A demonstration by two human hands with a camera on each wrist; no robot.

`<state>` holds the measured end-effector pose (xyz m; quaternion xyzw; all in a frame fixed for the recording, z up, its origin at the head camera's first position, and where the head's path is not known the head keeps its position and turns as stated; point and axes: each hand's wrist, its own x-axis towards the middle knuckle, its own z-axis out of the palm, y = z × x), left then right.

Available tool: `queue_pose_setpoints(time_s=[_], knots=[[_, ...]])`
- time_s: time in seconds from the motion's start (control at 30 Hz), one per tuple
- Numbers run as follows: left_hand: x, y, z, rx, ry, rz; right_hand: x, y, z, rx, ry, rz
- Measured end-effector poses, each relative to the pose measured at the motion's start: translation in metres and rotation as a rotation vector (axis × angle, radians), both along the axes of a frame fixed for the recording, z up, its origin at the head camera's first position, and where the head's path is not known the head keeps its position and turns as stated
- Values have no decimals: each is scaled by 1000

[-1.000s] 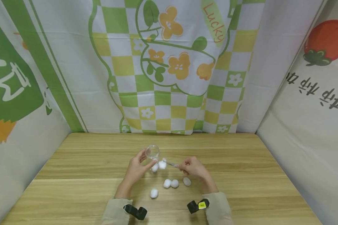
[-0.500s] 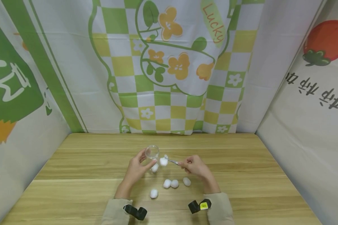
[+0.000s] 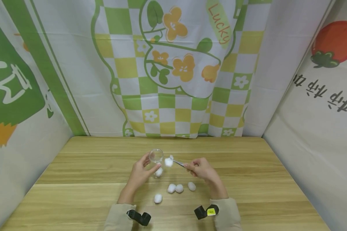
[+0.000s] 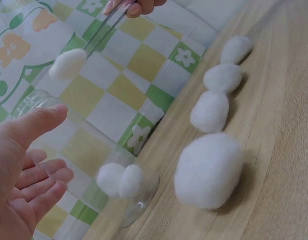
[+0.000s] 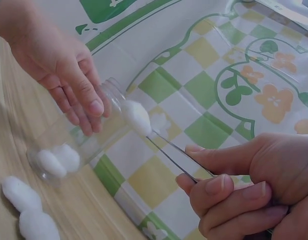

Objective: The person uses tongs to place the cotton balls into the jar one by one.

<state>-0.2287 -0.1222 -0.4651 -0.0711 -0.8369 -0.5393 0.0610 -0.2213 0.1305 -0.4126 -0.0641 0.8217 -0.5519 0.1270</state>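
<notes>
Seemingly mid-loading, your right fingers (image 5: pixel 209 194) pinch silver metal tweezers (image 3: pixel 179 163), holding a fluffy white cotton ball (image 3: pixel 169 162) just right of the clear cylindrical jar (image 4: pixel 93 150) your left fingers (image 4: pixel 46 200) encircle. Shifting left probably comes next.

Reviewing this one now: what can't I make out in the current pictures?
Back end of the tweezers, head view: hidden in the right hand.
Print on the yellow label, head view: too small to read.
Bottom of the lower loose cotton ball, right wrist view: cut off by the bottom edge.
Part of the clear jar, left wrist view: behind the left hand.
</notes>
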Motion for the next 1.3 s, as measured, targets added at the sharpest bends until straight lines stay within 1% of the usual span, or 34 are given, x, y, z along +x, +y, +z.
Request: queue_pose_setpoints(time_s=[0.3, 0.43, 0.57, 0.73, 0.9, 1.0, 1.2, 1.3], knots=[[-2, 0, 0, 9, -18, 0, 1, -3, 2, -48, -23, -3], [0, 1, 1, 4, -23, -10, 2, -4, 4, -78, -29, 2], [0, 4, 0, 7, -24, -26, 3, -5, 8, -101, -34, -13], [2, 11, -1, 23, -9, -49, 4, -6, 9, -110, -31, -40], [4, 17, 0, 44, -9, -69, 4, -8, 9, -113, -22, -60], [5, 21, 0, 43, 3, -82, 5, -8, 10, -113, -20, -69], [5, 24, -3, 44, 30, -101, 6, -12, 10, -110, -13, -68], [5, 23, -3, 47, 31, -106, 6, -15, 9, -114, -6, -60]])
